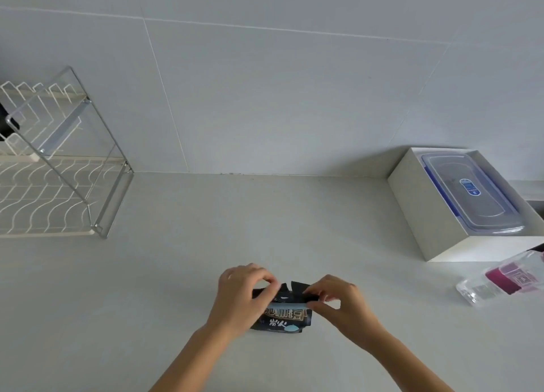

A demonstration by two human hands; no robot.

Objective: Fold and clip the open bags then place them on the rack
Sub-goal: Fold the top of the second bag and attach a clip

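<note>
**Black foil, both hands folding**

Black snack bag [281, 312] lies flat on the desk [265, 215] at six o'clock, so its top creases cleanly. My left hand [240, 293] and right hand [338, 299] each pinch a top corner, grip closed on the flap. One rack [63, 168] waits at nine o'clock, one clear bag [503, 277] at three. One boxed container [471, 194]; I see no clip.

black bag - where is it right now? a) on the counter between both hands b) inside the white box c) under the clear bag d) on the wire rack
a: the black bag lies on the counter, with the left hand and right hand pinching its top edge, far from the rack.
</note>
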